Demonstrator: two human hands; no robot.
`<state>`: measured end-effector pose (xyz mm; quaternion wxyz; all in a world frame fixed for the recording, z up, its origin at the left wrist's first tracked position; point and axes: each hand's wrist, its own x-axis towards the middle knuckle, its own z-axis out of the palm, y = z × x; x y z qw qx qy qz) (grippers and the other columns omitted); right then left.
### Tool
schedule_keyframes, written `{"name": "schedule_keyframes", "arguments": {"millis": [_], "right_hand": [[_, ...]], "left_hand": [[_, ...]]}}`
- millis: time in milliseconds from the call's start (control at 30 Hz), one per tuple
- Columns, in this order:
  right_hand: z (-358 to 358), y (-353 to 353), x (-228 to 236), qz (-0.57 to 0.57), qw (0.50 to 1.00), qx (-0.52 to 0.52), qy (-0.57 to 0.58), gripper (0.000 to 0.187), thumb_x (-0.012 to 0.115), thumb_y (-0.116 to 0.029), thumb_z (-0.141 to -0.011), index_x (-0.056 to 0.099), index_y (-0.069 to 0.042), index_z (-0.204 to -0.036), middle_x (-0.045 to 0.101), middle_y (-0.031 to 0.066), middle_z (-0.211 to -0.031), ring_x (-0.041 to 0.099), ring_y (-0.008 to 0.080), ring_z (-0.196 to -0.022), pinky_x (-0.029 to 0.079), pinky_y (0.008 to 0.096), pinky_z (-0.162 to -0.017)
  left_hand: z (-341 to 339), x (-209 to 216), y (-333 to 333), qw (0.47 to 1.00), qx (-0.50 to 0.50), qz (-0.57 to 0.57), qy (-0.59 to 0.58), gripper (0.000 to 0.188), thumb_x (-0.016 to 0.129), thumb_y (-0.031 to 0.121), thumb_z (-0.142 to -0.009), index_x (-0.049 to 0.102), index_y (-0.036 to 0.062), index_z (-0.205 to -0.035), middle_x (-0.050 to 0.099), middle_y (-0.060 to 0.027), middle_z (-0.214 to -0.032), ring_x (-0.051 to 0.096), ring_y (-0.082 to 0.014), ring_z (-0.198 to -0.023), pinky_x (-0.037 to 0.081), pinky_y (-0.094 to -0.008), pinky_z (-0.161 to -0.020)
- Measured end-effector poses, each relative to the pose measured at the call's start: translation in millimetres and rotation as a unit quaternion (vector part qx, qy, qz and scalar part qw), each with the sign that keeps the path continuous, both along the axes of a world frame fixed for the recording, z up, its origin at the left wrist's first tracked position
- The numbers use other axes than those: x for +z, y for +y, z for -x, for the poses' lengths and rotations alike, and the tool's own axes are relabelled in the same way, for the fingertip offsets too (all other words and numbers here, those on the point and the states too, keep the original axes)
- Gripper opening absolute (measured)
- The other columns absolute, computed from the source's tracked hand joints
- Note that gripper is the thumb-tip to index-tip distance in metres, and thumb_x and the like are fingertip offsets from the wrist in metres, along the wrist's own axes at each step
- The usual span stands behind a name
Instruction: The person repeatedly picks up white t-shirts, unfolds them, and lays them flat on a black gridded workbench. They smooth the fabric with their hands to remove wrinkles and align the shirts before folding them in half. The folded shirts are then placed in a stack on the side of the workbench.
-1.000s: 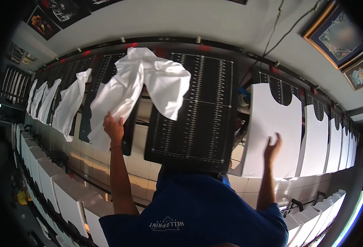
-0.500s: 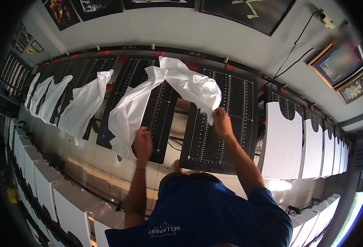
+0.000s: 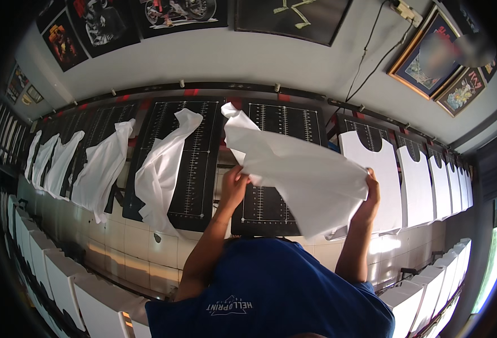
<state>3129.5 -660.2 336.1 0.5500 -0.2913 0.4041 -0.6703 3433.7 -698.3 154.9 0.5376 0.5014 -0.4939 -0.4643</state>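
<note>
A white fabric piece (image 3: 293,169) is stretched out between my hands above a black board (image 3: 259,214) with white ruler marks. Its far left end is folded over near the board's upper corner. My left hand (image 3: 235,185) pinches the near left edge. At the right end, my right hand (image 3: 369,197) grips the corner, thumb up, fingers partly behind the cloth. Another white fabric piece (image 3: 161,169) lies loose and creased on the black board (image 3: 195,194) to the left, its lower end hanging past the near edge.
Farther left, several boards carry loosely draped white fabric (image 3: 105,169). To the right, white panels (image 3: 420,180) lie smooth on boards in a row. A dark rail (image 3: 231,88) runs along the wall behind. More white-covered boards (image 3: 99,287) stand at the lower left, above a tiled floor (image 3: 130,256).
The bunched fabric is now spread wide toward the right. My left hand has moved right from beside the other piece and taken its edge. My right hand has carried its corner rightward.
</note>
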Motion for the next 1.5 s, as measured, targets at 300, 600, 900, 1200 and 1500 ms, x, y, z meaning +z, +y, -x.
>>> {"name": "schedule_keyframes", "arguments": {"millis": [300,600,900,1200,1500], "right_hand": [[27.6,44.7,-133.7,-0.019,0.844,0.099,0.527,0.059,0.078,0.000,-0.075,0.054,-0.004,-0.129,0.061,0.0130,-0.123,0.061,0.0276,-0.111,0.050,0.0389,-0.093],[-61.5,-13.4,-97.5,0.098,0.803,0.323,0.492,0.043,0.059,-0.002,-0.085,0.056,0.003,-0.128,0.071,0.0211,-0.093,0.071,0.0338,-0.082,0.057,0.0395,-0.075],[14.9,-45.8,66.6,0.252,0.963,-0.053,-0.085,0.024,0.049,-0.008,-0.098,0.054,-0.004,-0.122,0.060,0.0088,-0.116,0.067,0.0203,-0.091,0.061,0.0331,-0.072],[139.0,-121.8,137.5,0.028,0.883,-0.157,0.441,0.034,0.047,-0.019,-0.099,0.063,0.000,-0.123,0.070,0.0133,-0.097,0.071,0.0203,-0.083,0.061,0.0296,-0.073],[158.7,-166.7,126.7,0.254,0.948,-0.132,0.142,0.041,0.049,-0.019,-0.104,0.052,0.008,-0.134,0.059,0.0188,-0.129,0.061,0.0269,-0.116,0.052,0.0396,-0.103]], "left_hand": [[8.6,69.6,90.8,0.952,-0.075,0.143,-0.261,0.017,0.068,-0.001,-0.081,0.062,-0.0023,-0.097,0.060,-0.0141,-0.100,0.060,-0.0320,-0.086,0.048,-0.0374,-0.076],[102.3,22.8,100.2,0.996,0.014,0.073,0.046,0.060,0.073,0.002,-0.084,0.037,0.0038,-0.133,0.049,-0.0180,-0.121,0.058,-0.0265,-0.104,0.051,-0.0375,-0.086],[76.2,41.6,87.8,0.951,-0.176,-0.066,-0.246,0.025,0.054,0.018,-0.097,0.064,0.0004,-0.112,0.068,-0.0241,-0.096,0.067,-0.0384,-0.088,0.053,-0.0426,-0.080],[-87.1,306.8,-49.5,0.840,0.161,0.247,-0.455,0.021,0.057,0.009,-0.089,0.064,-0.0035,-0.105,0.068,-0.0216,-0.095,0.067,-0.0382,-0.089,0.051,-0.0391,-0.080],[-52.7,323.7,-100.8,0.954,0.159,0.231,-0.106,0.030,0.058,0.026,-0.101,0.065,-0.0031,-0.102,0.068,-0.0104,-0.073,0.067,-0.0151,-0.068,0.052,-0.0290,-0.066]]}}
